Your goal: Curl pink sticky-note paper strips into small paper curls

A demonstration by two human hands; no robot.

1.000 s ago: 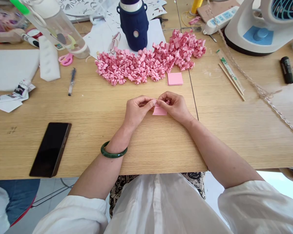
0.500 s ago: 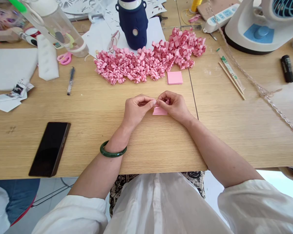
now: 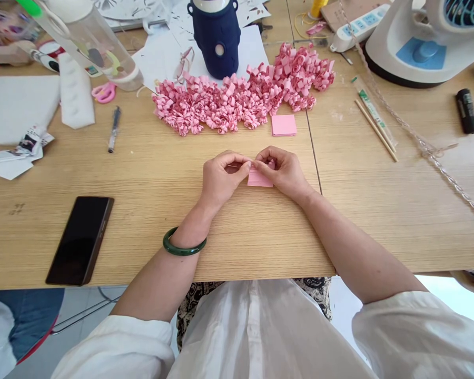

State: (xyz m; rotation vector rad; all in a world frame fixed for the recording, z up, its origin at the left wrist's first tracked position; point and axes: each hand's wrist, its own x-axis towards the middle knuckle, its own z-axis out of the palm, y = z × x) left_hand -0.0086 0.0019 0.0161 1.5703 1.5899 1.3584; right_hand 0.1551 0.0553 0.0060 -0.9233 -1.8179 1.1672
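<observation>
The pink paper point(image 3: 260, 180) under the fingertips has changed a little: its lower part now shows slightly wider, reaching farther toward the right hand point(image 3: 285, 171), and its left edge looks straighter than the stepped edge seen a second ago. The camera's view has also dipped a touch, so the blue bottle point(image 3: 217, 45) sits slightly higher in it and the dark top of its lid is now cut off

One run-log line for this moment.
left hand: pinched at flat pink paper | right hand: likewise | beyond: curled pink paper heap, rectangular pink paper stack
</observation>
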